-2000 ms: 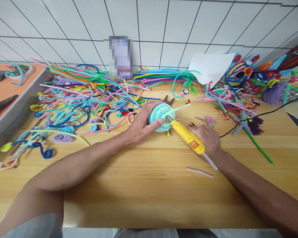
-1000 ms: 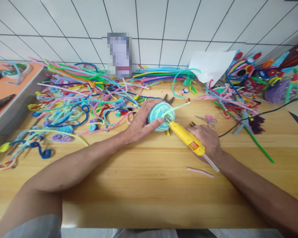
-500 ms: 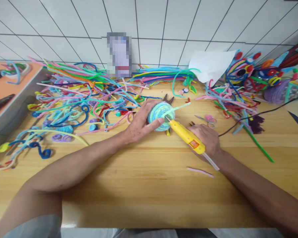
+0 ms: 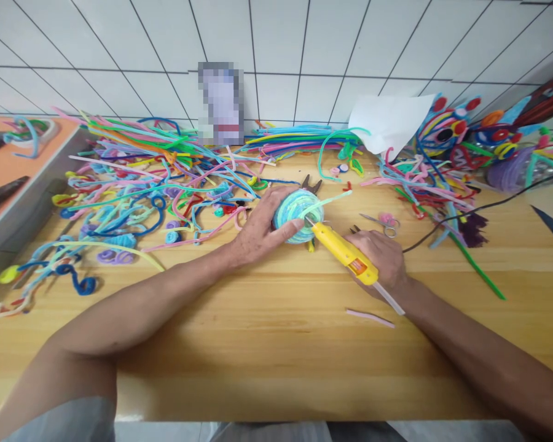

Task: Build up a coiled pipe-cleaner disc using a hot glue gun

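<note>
Blue-green wound ball (image 4: 292,212) gripped by the left hand (image 4: 262,227), yellow glue gun (image 4: 343,248) clasped in the right hand (image 4: 381,258), nozzle held at the ball, hands kept apart.

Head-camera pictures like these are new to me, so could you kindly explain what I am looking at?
All of these come from one camera worn on a person's head, looking forward and down. There is no robot; the work is done bare-handed. The left hand holds a blue-green coiled piece; the right hand holds a yellow glue gun, its tip pointing at that piece. On the wooden table lie colourful fuzzy stems, small scissors and a short pink strip. Behind stands a tiled wall.
</note>
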The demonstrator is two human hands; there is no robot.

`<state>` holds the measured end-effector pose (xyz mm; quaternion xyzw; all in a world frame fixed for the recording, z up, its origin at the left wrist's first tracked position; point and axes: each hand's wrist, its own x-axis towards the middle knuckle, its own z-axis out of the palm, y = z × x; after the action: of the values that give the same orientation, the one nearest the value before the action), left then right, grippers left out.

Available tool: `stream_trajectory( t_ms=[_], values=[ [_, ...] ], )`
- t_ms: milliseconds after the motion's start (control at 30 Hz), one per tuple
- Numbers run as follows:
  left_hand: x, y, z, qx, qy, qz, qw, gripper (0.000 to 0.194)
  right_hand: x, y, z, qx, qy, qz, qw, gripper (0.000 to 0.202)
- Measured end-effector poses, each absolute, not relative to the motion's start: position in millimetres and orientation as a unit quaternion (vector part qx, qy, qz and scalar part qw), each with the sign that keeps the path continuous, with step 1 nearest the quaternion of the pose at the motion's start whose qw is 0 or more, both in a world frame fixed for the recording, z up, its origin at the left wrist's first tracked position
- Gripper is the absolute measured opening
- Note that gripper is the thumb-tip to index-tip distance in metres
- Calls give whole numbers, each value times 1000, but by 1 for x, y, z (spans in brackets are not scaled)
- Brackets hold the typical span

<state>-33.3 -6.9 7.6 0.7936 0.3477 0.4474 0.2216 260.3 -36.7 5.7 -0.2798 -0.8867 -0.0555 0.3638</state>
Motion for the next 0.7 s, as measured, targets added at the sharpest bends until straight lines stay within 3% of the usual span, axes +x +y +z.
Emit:
stream_trajectory(
  t_ms=[367,700],
  values=[
    [-34,-7,8,797,345,447,217,57,258,-37,10,-266,-884,-59,380,15],
    [-33,-9,13,798,344,439,226,55,259,-36,7,-273,-877,-38,395,26]
  ],
)
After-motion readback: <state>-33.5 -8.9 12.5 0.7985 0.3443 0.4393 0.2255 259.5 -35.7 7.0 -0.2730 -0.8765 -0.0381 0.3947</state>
